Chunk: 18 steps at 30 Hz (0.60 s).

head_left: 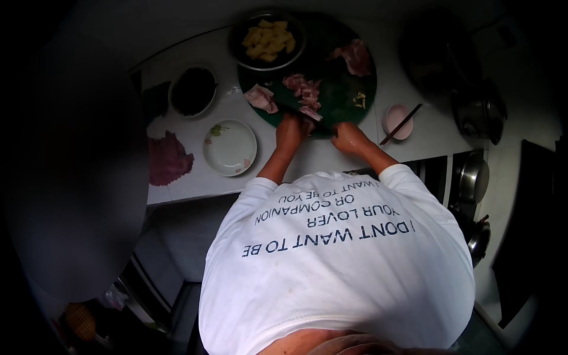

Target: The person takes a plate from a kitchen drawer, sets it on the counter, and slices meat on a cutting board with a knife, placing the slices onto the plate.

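Observation:
Near the front edge of a round green cutting board (346, 97), my right hand (349, 139) is closed around a knife handle. The dark knife blade (316, 123) reaches left from it, over the meat. My left hand (290, 133) is closed beside the blade, fingers curled on a piece of raw meat (309, 125) that they partly hide. Just beyond the blade lie sliced meat pieces (305, 89). A pale slab of meat (261, 98) rests at the board's left edge, and a larger raw cut (355, 58) at the far right.
A bowl of yellow chunks (267, 41) stands at the board's back left. Left of the board are a white plate (230, 148), a bowl with dark contents (193, 91) and a reddish cloth (168, 158). A pink bowl (399, 122) with chopsticks (401, 124) sits right; pots (479, 109) stand farther right.

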Tool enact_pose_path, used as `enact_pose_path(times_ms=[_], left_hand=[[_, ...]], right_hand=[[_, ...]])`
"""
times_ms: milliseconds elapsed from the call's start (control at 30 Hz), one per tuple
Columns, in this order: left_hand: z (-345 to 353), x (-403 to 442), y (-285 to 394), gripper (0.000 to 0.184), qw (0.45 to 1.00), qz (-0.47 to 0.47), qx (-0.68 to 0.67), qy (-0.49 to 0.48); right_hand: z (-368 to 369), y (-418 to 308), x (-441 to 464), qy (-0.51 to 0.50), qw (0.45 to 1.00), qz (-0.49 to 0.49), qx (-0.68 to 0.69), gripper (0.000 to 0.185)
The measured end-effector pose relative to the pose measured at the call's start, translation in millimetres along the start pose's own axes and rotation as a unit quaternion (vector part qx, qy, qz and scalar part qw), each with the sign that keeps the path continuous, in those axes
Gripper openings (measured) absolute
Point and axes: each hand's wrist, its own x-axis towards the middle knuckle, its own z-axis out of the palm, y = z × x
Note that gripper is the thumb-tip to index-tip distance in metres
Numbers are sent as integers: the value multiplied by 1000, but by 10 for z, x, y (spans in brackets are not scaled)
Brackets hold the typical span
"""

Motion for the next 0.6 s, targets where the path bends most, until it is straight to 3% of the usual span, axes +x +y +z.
enact_pose_path(times_ms=[233, 433, 500, 600], left_hand=[[28, -110, -96, 31, 999, -4, 47, -18], [-258, 37, 279, 46, 962, 222, 155, 28], [-186, 154, 327, 43, 954, 234, 189, 11], [-48, 241, 336, 43, 951, 214, 211, -67]], right_hand=[[-471, -133, -22, 85, 991, -64, 85, 38], [-764, 237, -196, 172, 966, -84, 174, 40], [-772, 380, -196, 196, 956, -101, 195, 40], [-965, 424, -356, 110, 972, -31, 206, 40]])
